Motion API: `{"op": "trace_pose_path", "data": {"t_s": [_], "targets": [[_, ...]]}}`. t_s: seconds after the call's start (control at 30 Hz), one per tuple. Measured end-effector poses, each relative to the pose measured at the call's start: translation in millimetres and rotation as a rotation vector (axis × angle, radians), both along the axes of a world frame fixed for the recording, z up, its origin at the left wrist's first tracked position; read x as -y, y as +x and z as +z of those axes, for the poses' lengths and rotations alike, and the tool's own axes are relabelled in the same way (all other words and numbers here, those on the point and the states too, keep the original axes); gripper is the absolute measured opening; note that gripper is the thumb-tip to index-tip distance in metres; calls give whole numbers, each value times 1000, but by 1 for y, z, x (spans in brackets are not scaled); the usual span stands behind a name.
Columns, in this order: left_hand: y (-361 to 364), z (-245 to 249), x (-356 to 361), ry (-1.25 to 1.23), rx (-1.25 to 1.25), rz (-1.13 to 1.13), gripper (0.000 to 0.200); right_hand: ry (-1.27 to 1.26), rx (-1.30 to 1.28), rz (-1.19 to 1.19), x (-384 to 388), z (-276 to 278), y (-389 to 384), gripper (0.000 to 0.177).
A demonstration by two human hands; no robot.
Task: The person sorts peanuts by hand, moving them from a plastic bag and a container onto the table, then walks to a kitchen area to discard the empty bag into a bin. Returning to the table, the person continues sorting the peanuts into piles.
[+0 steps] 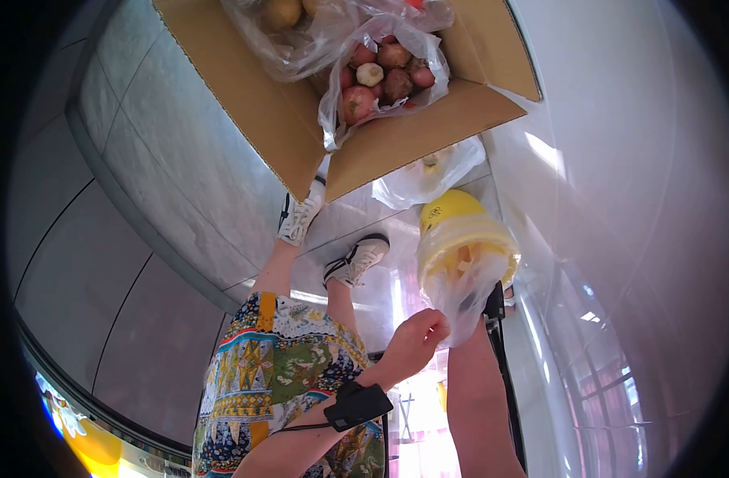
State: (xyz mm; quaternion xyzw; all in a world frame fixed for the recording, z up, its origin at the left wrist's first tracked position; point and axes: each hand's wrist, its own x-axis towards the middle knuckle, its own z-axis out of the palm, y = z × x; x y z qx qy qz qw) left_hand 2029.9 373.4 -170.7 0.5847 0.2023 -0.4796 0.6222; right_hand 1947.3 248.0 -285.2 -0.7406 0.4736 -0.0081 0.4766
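Note:
My left hand point(422, 338) is closed in a pinch on the edge of a clear plastic bag point(460, 299). The bag hangs over the rim of a yellow bucket-like bin point(452, 209), and yellowish scraps show dimly through the plastic. My right forearm point(480, 398) reaches up to the same bag from below. The right hand is covered by the crumpled plastic, so its fingers cannot be made out. A black device point(358, 406) is strapped to my left wrist.
Ahead stands an open cardboard box point(428, 131) holding a bag of onions point(392, 56), a garlic bulb point(370, 74) among them, and another bag with potato-like items point(281, 12). A white plastic bag point(428, 171) lies between box and bin. Grey cabinets point(141, 199) curve along the left.

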Motion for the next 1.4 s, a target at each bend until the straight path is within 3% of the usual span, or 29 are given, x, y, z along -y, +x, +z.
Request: {"op": "trace_pose_path", "data": {"t_s": [0.6,0.93,1.1,1.17,1.27,1.3,1.33,1.4], "targets": [[-18,1,-14,48,-11,-47,10,-336,-69,269,-5,19,36,33],[-17,20,-19,24,29,-111,14,-554,-73,427,-8,67,66,32],[0,52,-27,-38,-33,-74,19,-658,-32,485,-13,119,104,32],[-11,52,-36,-176,-126,67,23,-516,-221,279,-32,184,145,29],[-8,70,-39,-167,-209,271,30,-273,-472,-32,-58,270,190,25],[-5,78,-43,-163,-339,206,32,-277,-451,-35,-56,279,190,25],[0,90,-42,-171,-316,204,32,-253,-428,-52,-65,295,179,25],[11,117,-39,-152,-832,98,41,-202,-373,-84,-70,326,161,26]]}}
